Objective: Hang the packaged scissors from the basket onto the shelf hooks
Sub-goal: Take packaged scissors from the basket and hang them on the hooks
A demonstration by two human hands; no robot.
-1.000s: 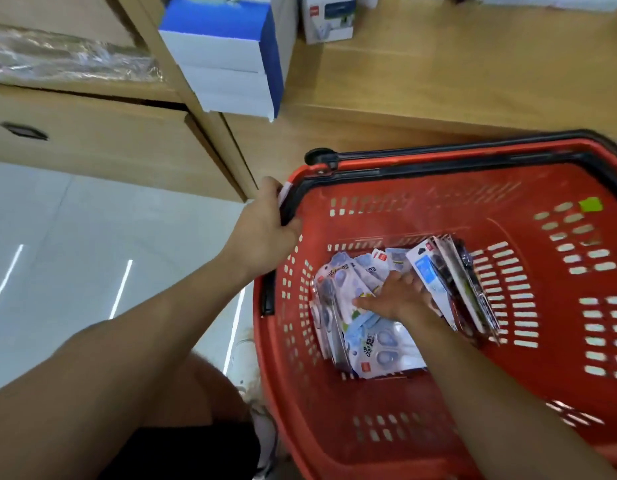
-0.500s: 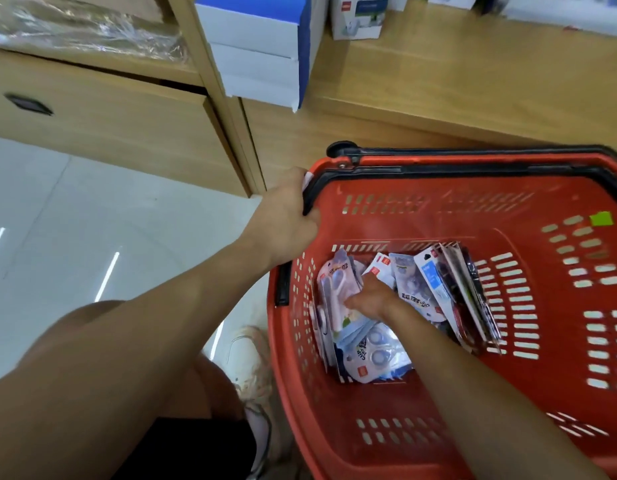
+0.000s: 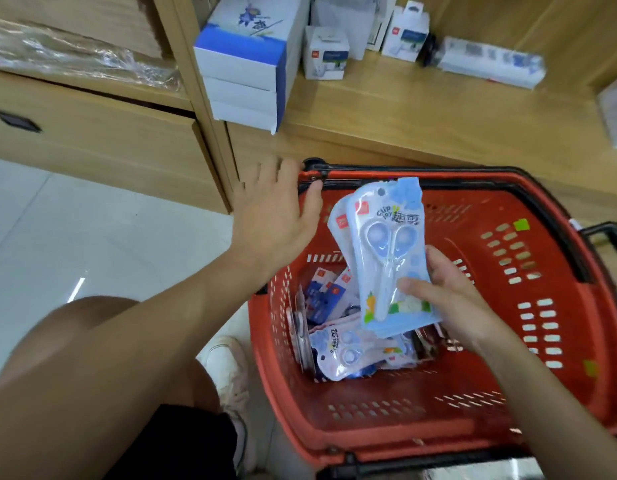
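Clamping a small stack of packaged scissors point(image 3: 386, 258) by its lower end, the right grip point(image 3: 449, 296) holds them hang-hole end up above the red basket point(image 3: 386, 441) — thumb on the front pack, fingers curled behind. More packs point(image 3: 348, 351) lie loose on the basket floor. The left grip point(image 3: 275, 220) is spread wide, fingers apart, at the basket's far-left corner — contact unclear. Boxes point(image 3: 244, 64) stand on the wooden shelf point(image 3: 421, 109) beyond.
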